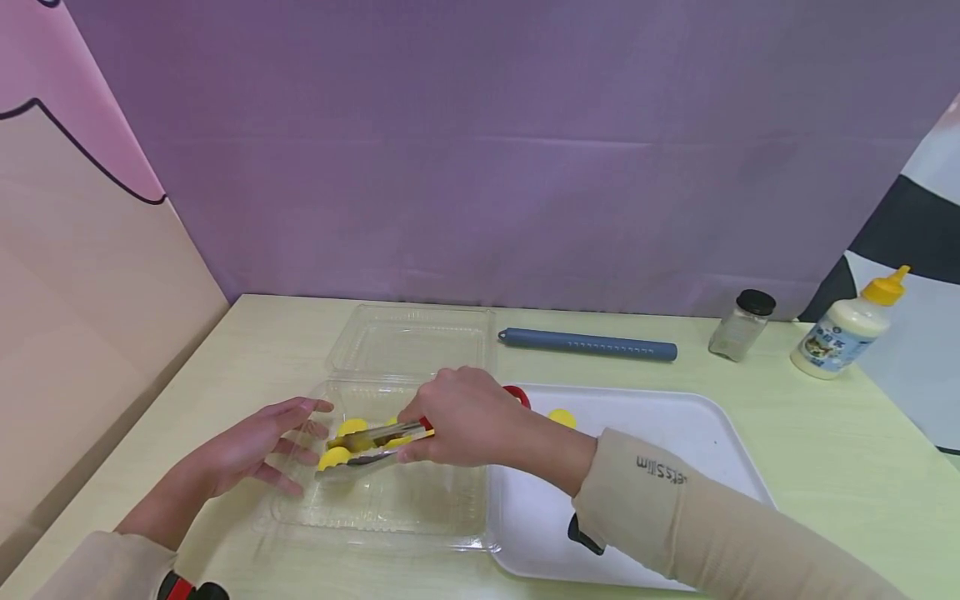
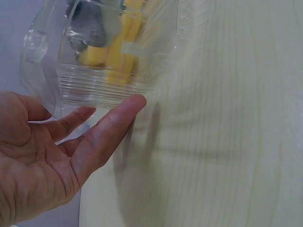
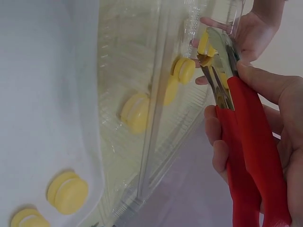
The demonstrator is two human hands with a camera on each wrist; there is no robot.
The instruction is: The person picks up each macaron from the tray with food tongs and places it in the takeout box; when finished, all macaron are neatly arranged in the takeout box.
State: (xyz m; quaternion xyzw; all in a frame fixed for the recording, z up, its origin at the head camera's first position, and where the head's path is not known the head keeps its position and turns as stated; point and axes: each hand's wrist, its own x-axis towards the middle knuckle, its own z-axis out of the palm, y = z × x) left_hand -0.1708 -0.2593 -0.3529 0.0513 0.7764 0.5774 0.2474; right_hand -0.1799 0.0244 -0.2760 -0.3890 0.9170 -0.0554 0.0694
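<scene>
My right hand (image 1: pixel 468 425) grips red-handled metal tongs (image 3: pixel 248 146) over the open clear plastic container (image 1: pixel 405 508). Between the tips of the tongs is a yellow macaron (image 3: pixel 204 43), at the left side of the container. Several other yellow macarons (image 3: pixel 136 112) sit in the container in a line near its far wall. My left hand (image 1: pixel 251 450) is at the container's left edge, fingers spread and extended. In the left wrist view its thumb and fingers lie at the ribbed wall; whether they press on it I cannot tell.
Right of the container lies a white tray (image 1: pixel 697 425) with yellow macarons (image 3: pixel 68 193) on it. Behind stand a dark blue stick (image 1: pixel 588 344), a small jar with a black lid (image 1: pixel 738 329) and a yellow-capped bottle (image 1: pixel 840 337). The container's lid (image 1: pixel 412 337) lies folded back.
</scene>
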